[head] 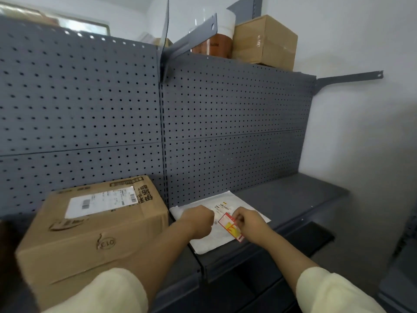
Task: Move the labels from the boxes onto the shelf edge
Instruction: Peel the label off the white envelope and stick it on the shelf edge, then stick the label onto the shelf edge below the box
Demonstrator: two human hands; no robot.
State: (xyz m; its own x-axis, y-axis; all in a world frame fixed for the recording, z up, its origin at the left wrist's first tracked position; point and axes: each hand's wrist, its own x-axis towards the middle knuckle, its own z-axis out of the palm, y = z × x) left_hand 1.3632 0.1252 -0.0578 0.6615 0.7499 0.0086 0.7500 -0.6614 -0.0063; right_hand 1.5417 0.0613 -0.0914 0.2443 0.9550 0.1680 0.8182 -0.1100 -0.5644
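A flat white mailer point(209, 241) lies on the grey shelf point(293, 199), with printed shipping text at its far end. A red, white and yellow label point(231, 225) sits over the mailer's right side, and my right hand point(248, 220) pinches its upper edge. My left hand point(198, 219) rests as a closed fist on the mailer's left part. A brown cardboard box point(90, 231) with a white shipping label point(101, 201) on top stands to the left of the mailer. The shelf's front edge point(237, 260) runs just below the mailer.
Grey pegboard point(225, 120) backs the shelf. On top of it stand a taped cardboard box point(264, 42) and an orange-and-white container point(216, 45). Metal brackets point(349, 77) stick out near the white wall at right. A lower shelf shows at the far right.
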